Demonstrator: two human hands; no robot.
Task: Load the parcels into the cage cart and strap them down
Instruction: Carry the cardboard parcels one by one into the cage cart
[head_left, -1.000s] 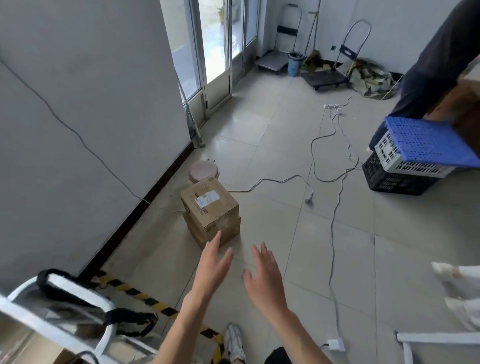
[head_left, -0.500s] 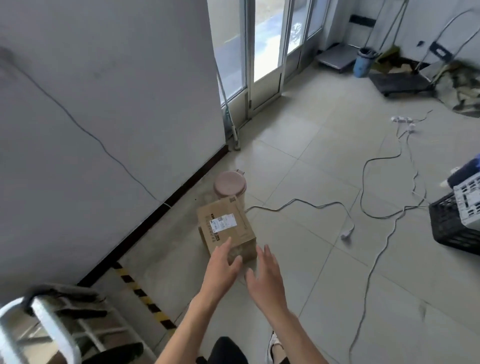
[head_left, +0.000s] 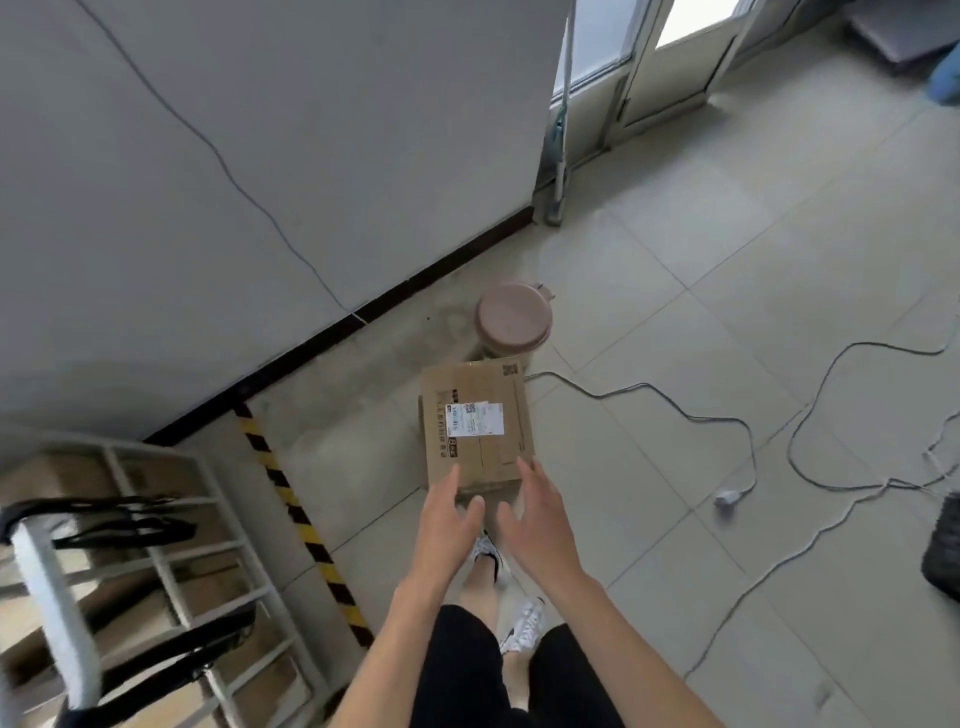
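A brown cardboard parcel (head_left: 475, 423) with a white shipping label stands on the tiled floor, stacked on another box that is mostly hidden beneath it. My left hand (head_left: 449, 519) and my right hand (head_left: 540, 519) reach out over its near edge, fingers straight and spread, holding nothing. The white cage cart (head_left: 156, 561) fills the lower left, with cardboard boxes inside it and black straps (head_left: 119, 519) hanging over its rails.
A pink round lidded bin (head_left: 511, 322) stands just behind the parcel. White power cables (head_left: 727, 426) trail across the floor to the right. Yellow-black hazard tape (head_left: 296, 514) runs beside the cart. A dark crate (head_left: 943, 551) sits at the right edge. The wall is close on the left.
I have stepped closer to the parcel and the view has tipped down. Both hands have moved forward to its near edge. The cart has come further into view at lower left.
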